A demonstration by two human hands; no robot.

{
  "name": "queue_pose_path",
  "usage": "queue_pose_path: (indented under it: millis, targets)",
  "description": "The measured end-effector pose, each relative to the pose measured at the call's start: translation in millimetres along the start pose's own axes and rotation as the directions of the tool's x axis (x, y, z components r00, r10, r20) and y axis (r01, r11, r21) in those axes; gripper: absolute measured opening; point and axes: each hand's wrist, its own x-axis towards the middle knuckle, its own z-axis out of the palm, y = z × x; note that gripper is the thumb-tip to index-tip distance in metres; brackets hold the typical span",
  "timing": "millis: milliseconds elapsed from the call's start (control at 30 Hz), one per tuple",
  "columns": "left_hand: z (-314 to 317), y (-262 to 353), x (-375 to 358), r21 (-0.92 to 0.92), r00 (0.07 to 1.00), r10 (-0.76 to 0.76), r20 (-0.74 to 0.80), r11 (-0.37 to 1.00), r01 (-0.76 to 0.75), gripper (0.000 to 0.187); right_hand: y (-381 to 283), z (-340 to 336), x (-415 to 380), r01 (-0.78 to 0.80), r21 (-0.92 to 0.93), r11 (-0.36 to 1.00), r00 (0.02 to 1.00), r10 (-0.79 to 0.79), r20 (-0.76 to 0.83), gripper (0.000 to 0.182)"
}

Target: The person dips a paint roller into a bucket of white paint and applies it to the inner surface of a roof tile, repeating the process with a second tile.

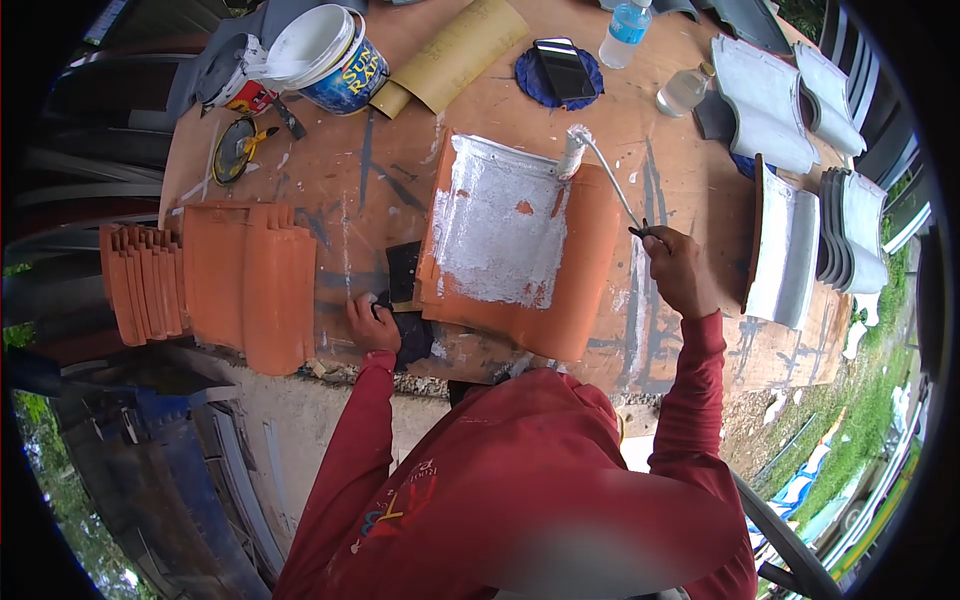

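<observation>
My right hand [683,270] is closed around the dark handle of a paint roller [571,160] with a bent wire frame. The roller's white sleeve rests on the upper right part of an orange roof tile [588,270]. White paint coats much of the tile's flat left part, with a few orange patches showing through; the curved right side is bare orange. At the table's near edge, left of the tile, my left hand [374,325] has its fingers curled on a black cloth [412,335], part of which lies by the tile's lower left corner.
Orange tiles [245,285] are stacked at left; white-painted tiles [783,250] stand at right. Along the far side are a paint bucket [345,75], a brown cardboard sheet [458,50], a phone [565,70] on a blue round lid, and bottles [626,35]. A paint-smeared lid [234,150] lies upper left.
</observation>
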Motion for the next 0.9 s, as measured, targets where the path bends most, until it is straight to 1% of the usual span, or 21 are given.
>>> queue_pose_path:
  millis: [33, 67, 167, 233, 267, 333, 367, 400, 467, 500, 567, 633, 667, 733, 767, 867, 900]
  targets:
    - [1.8, -0.5, -0.2, 0.019, 0.998, 0.044, -0.055, 0.999, -0.043, 0.031, -5.5, 2.0, -3.5, 0.021, -0.026, 0.999, 0.999, -0.022, -0.035, 0.029]
    - [4.0, -1.2, 0.2, 0.042, 0.99, 0.089, -0.109, 0.996, -0.085, 0.03, -11.3, 0.8, -7.6, 0.021, -0.027, 0.999, 0.999, -0.022, -0.037, 0.029]
    - [3.4, -2.6, 0.7, 0.04, 0.992, 0.088, -0.094, 0.996, -0.085, 0.028, -26.9, -12.5, -22.1, -0.019, 0.02, 1.0, 0.999, 0.02, -0.033, 0.026]
    - [2.1, -2.1, 1.1, 0.029, 0.994, 0.076, -0.083, 0.997, -0.074, 0.028, -22.5, -25.9, -30.0, 0.018, 0.047, 0.999, 1.0, -0.017, -0.026, 0.026]
    - [1.9, -0.5, 0.3, 0.011, 0.994, 0.067, -0.082, 0.998, -0.067, 0.028, -0.1, -25.4, -26.9, 0.235, -0.087, 0.968, 0.963, -0.244, -0.112, 0.026]
    - [1.6, 0.3, -0.3, 0.007, 0.997, 0.046, -0.066, 0.999, -0.045, 0.028, 2.4, -37.9, -23.1, 0.389, -0.272, 0.88, 0.894, -0.432, -0.121, 0.025]
    - [0.5, 1.3, 0.8, -0.001, 0.998, 0.037, -0.055, 0.999, -0.037, 0.028, 0.9, -44.5, -19.9, 0.354, -0.385, 0.853, 0.915, -0.4, -0.045, 0.023]
    - [0.7, 1.5, 1.4, 0.003, 0.998, 0.037, -0.059, 0.999, -0.037, 0.028, 1.1, -43.2, -13.3, 0.358, -0.382, 0.852, 0.914, -0.404, -0.045, 0.023]
    - [-0.6, 2.6, 1.7, 0.003, 0.998, 0.039, -0.055, 0.999, -0.039, 0.029, 4.7, -36.2, 2.6, 0.413, -0.491, 0.767, 0.897, -0.436, 0.073, 0.02]
    - [-0.6, 0.7, 1.6, 0.004, 0.998, 0.046, -0.052, 0.999, -0.046, 0.029, 1.0, -24.8, 9.8, 0.437, -0.497, 0.749, 0.881, -0.469, 0.068, 0.017]
    - [2.0, -5.0, -0.7, -0.004, 1.0, -0.002, 0.008, 1.0, 0.002, 0.034, -1.2, 3.1, 33.8, 0.498, -0.415, 0.762, 0.855, -0.512, 0.086, 0.016]
    - [4.3, -5.4, -2.1, 0.012, 1.0, 0.015, -0.009, 1.0, -0.015, 0.034, -11.6, 34.2, 57.8, 0.507, -0.368, 0.78, 0.859, -0.494, 0.135, 0.017]
    - [4.9, -6.0, -2.1, 0.029, 0.999, 0.022, -0.027, 0.999, -0.021, 0.035, -17.4, 51.5, 68.4, 0.503, -0.361, 0.786, 0.861, -0.492, 0.128, 0.017]
    - [7.3, -6.7, -1.9, 0.048, 0.998, 0.044, -0.052, 0.998, -0.041, 0.033, -27.9, 76.8, 81.9, 0.598, -0.242, 0.764, 0.785, -0.62, -0.017, 0.013]
    - [8.2, -7.1, -2.0, 0.06, 0.995, 0.055, -0.078, 0.997, -0.051, 0.032, -28.9, 77.2, 83.5, 0.594, -0.235, 0.769, 0.788, -0.615, -0.022, 0.013]
    - [8.0, -7.8, -2.3, 0.06, 0.996, 0.054, -0.069, 0.997, -0.05, 0.031, -35.1, 67.9, 84.0, 0.595, -0.243, 0.766, 0.791, -0.612, 0.006, 0.015]
    - [7.9, -8.2, -2.9, 0.064, 0.996, 0.05, -0.071, 0.997, -0.046, 0.031, -26.8, 60.5, 84.2, 0.562, -0.26, 0.785, 0.818, -0.573, 0.04, 0.015]
